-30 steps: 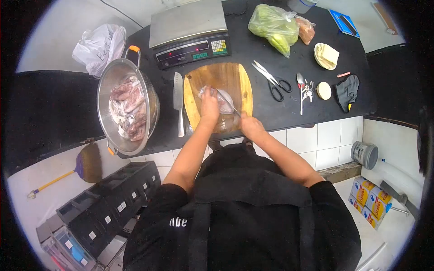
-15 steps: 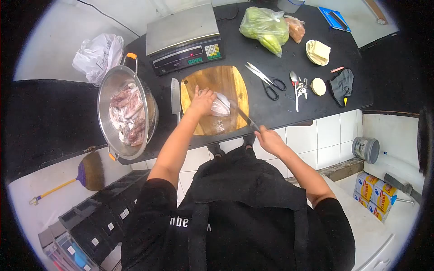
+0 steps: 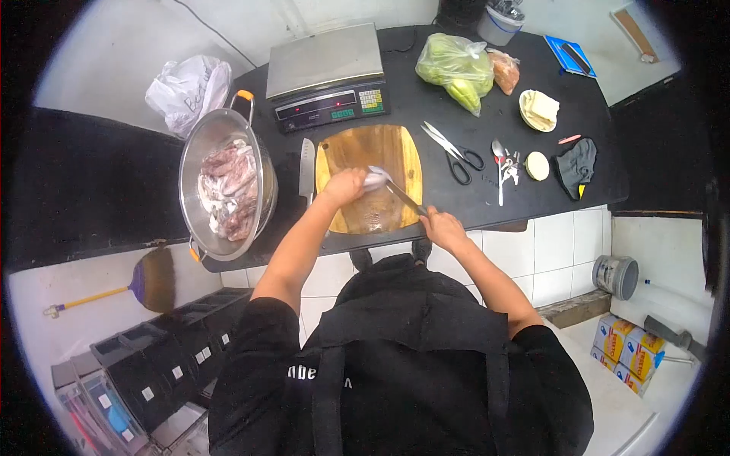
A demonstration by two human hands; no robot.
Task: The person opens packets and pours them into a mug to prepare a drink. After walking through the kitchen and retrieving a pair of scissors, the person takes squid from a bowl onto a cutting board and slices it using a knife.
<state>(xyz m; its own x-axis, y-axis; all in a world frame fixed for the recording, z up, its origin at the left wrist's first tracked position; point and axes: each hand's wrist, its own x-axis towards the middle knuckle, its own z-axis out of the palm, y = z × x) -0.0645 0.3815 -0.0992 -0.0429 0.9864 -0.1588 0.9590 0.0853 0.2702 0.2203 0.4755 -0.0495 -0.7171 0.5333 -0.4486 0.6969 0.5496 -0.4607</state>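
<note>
A pale, glossy squid [image 3: 375, 179] is over the middle of the wooden cutting board [image 3: 363, 148]. My left hand [image 3: 346, 187] is closed around its left end. My right hand [image 3: 444, 227], at the board's lower right edge, grips the handle of a knife [image 3: 403, 197]. The blade points up and left, its tip at the squid's right end. How far the blade has entered the flesh cannot be made out. To the left stands a metal colander [image 3: 190, 163] holding more squid [image 3: 228, 186] with purplish skin.
A second knife [image 3: 306, 167] lies left of the board, and a digital scale [image 3: 327, 64] stands behind it. Scissors [image 3: 456, 156], a spoon [image 3: 499, 171], a black cloth item [image 3: 576, 163], a bowl [image 3: 525, 114] and bagged green vegetables [image 3: 455, 68] are on the right.
My left hand has gone from lying flat on the squid to gripping it, and the squid now looks narrower and turned. The knife has stayed near its right end. The camera view has shifted slightly.
</note>
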